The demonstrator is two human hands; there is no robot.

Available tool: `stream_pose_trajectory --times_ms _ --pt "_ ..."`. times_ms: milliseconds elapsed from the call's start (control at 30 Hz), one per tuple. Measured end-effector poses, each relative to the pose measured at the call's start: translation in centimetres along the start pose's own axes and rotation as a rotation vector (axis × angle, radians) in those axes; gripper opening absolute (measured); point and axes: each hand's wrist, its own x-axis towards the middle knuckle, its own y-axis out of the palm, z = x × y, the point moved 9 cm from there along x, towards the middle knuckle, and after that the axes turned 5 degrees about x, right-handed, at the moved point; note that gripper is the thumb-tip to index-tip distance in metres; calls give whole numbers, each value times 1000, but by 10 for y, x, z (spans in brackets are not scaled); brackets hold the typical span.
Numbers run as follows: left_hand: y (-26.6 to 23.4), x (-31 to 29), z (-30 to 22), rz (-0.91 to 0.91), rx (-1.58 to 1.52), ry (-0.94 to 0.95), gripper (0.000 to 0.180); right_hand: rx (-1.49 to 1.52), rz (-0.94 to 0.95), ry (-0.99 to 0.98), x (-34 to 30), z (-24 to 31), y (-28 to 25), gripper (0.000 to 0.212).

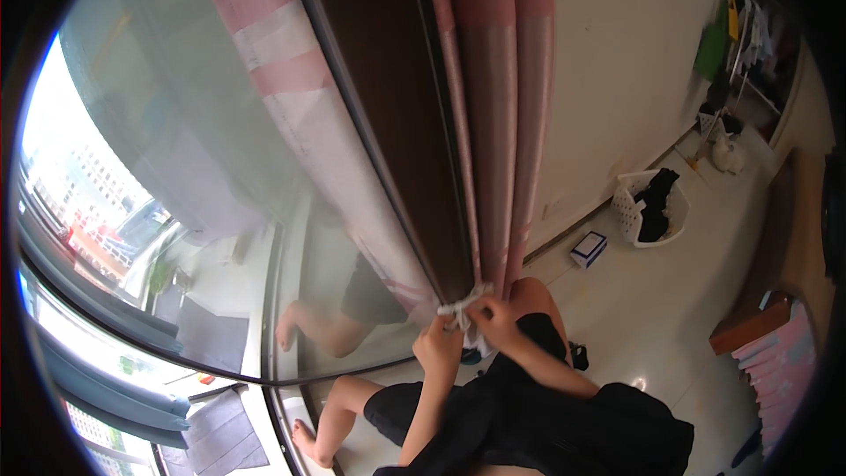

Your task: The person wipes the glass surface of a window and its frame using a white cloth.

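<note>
A pink curtain (pixel 489 123) with darker pink bands hangs in long folds beside a dark brown window frame (pixel 388 106). Around the lower part of the frame and curtain runs a white cord (pixel 454 308). My left hand (pixel 438 345) has its fingers closed on the cord from the left. On the other side, my right hand (pixel 495 322) pinches the cord with bent fingers. Some white material hangs between and below the hands; how the cord is knotted is too small to tell.
Left of the frame, glass (pixel 220 167) mirrors the curtain and my leg. A white laundry basket (pixel 627 211) with dark clothes stands by the wall, a blue-and-white box (pixel 589 249) near it. A bed with a pink cover (pixel 784 361) is at right; hanging clothes (pixel 749 31) lie beyond.
</note>
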Motion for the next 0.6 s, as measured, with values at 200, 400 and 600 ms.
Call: stream_pose_trajectory --times_ms 200,400,600 --pt "99 -58 93 172 -267 -141 10 228 59 210 -56 -121 18 11" --pt "-49 30 -59 -234 -249 520 22 -109 -159 -490 29 82 -7 15" --pt "-203 122 -175 -588 -67 590 31 112 -223 -792 137 287 -10 16"
